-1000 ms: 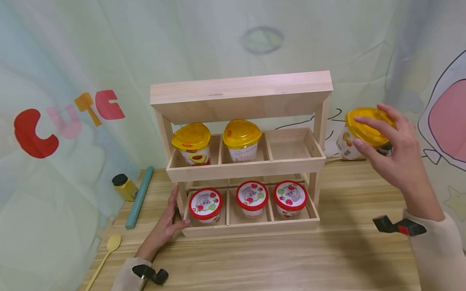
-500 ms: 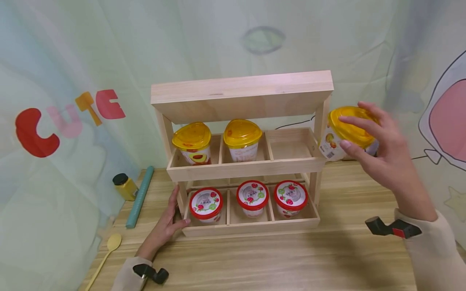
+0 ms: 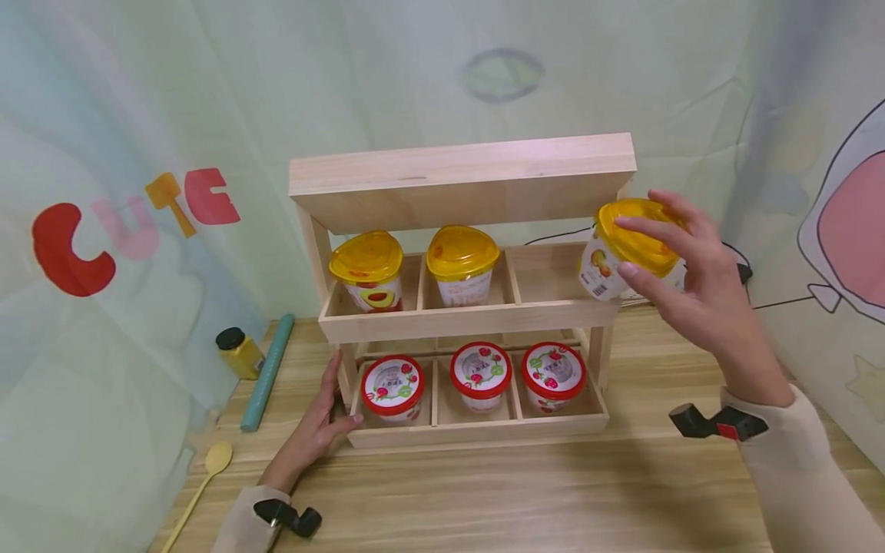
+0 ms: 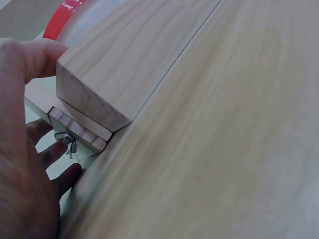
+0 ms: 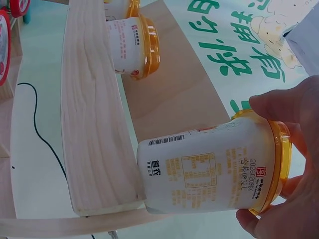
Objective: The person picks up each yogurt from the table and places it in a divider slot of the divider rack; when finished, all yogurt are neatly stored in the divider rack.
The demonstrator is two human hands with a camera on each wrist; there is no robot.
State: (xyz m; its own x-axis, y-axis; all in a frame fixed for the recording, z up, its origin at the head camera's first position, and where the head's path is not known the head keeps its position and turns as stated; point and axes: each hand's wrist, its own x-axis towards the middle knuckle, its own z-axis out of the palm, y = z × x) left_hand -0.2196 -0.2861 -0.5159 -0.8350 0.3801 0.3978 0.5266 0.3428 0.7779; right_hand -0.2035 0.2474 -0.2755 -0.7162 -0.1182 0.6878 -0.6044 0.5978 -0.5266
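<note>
My right hand [image 3: 712,288] grips a white yogurt cup [image 3: 600,270] by its yellow lid, tilted, at the right end of the wooden rack's upper tier. In the right wrist view the base of this cup [image 5: 199,172] is right at the tier's front board [image 5: 94,119]. My left hand [image 3: 314,434] holds the lower left corner of the two-tier wooden rack [image 3: 456,326], thumb on the tray's edge, fingers round the side. Two yellow-lidded cups [image 3: 366,269] stand in the upper left and middle compartments. Three red-lidded cups [image 3: 392,388] sit in the lower compartments.
Left of the rack lie a yellow jar [image 3: 240,355] with a black lid, a teal rod [image 3: 268,376] and a yellow spoon [image 3: 217,459]. A black cable [image 3: 744,270] shows behind my right hand. A printed curtain [image 3: 387,84] hangs behind the wooden table [image 3: 484,499].
My right hand has moved left with the yellow-lidded cup, from beside the rack to over the right end of the upper tier. My left hand has stayed on the rack.
</note>
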